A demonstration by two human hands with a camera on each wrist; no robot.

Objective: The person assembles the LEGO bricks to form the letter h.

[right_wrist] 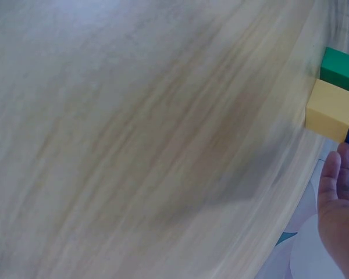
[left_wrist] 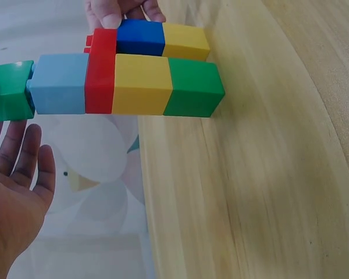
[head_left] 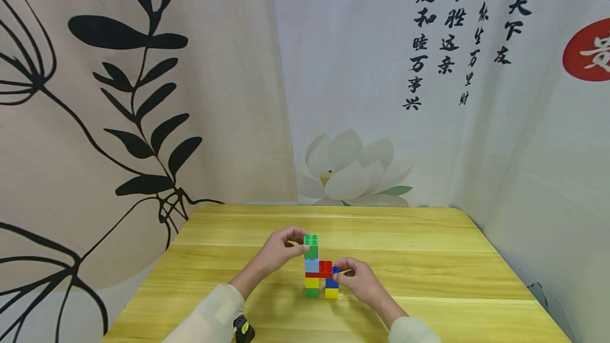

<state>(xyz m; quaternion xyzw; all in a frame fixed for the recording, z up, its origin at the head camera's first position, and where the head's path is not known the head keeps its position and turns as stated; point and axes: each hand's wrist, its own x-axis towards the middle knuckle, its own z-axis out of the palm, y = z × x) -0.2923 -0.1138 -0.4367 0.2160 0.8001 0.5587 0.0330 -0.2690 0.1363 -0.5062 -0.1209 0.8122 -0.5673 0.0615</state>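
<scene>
A small structure of toy building blocks stands on the table. Its left column has a green block (head_left: pixel 312 292) at the bottom, then a yellow block (head_left: pixel 312 282), a flat red block (left_wrist: pixel 100 72) and a light blue block (head_left: pixel 312 265). Above these, my left hand (head_left: pixel 280 250) pinches another green block (head_left: pixel 311 247), which sits slightly askew with studs showing beneath it in the left wrist view. The red block bridges to a right column, a blue block (head_left: pixel 332 282) over a yellow block (head_left: pixel 331 293). There my right hand (head_left: pixel 359 279) grips the blue block beside the red one.
The wooden table (head_left: pixel 405 237) extends around the structure on all sides. Behind it hangs a cloth backdrop (head_left: pixel 238 94) with printed plants and writing. A dark device (head_left: pixel 244 328) is strapped at the left wrist.
</scene>
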